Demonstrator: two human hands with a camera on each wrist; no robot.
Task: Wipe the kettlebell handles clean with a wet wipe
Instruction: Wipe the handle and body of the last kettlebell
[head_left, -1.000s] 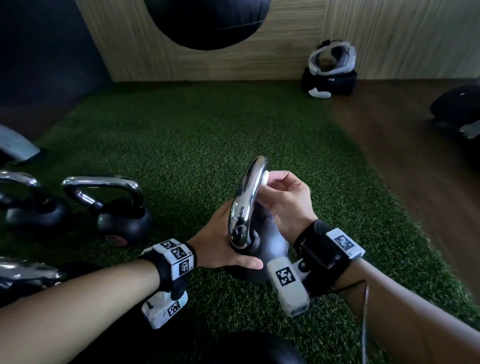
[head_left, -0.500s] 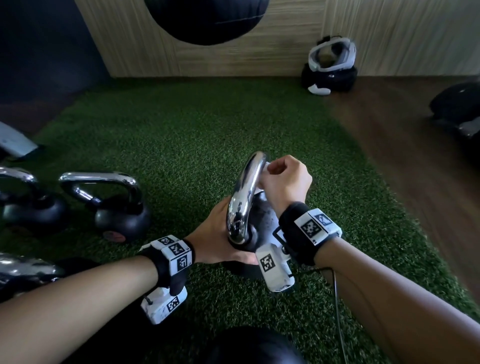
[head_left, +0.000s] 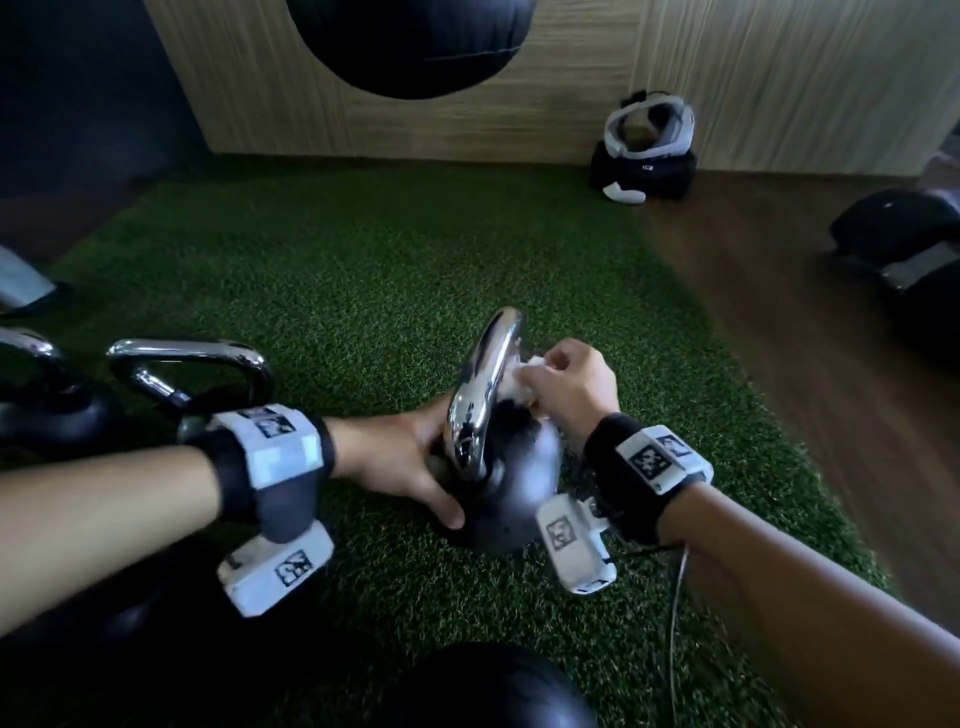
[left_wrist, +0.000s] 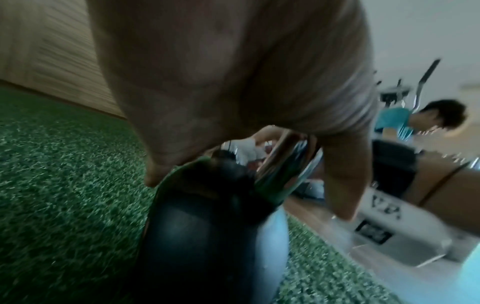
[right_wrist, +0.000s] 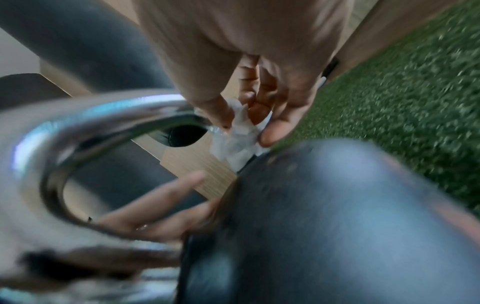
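- Bracing the kettlebell (head_left: 511, 483) at 6 o'clock on the turf (head_left: 363, 270), the left hand (head_left: 400, 462) cups its black body, thumb and fingers curled round it.
- Just past it, the right hand (head_left: 566, 384) pinches a crumpled wet wipe (head_left: 514, 376) against the far leg of the chrome handle (head_left: 485, 379).
- The bell looks heavy and stiff, the chrome slick, the wipe soft; steady it by the body.
- Half a second ago the right fist sat higher, near the handle's top; it has slid down.
- More kettlebells (head_left: 171, 384) stand at 9 o'clock.
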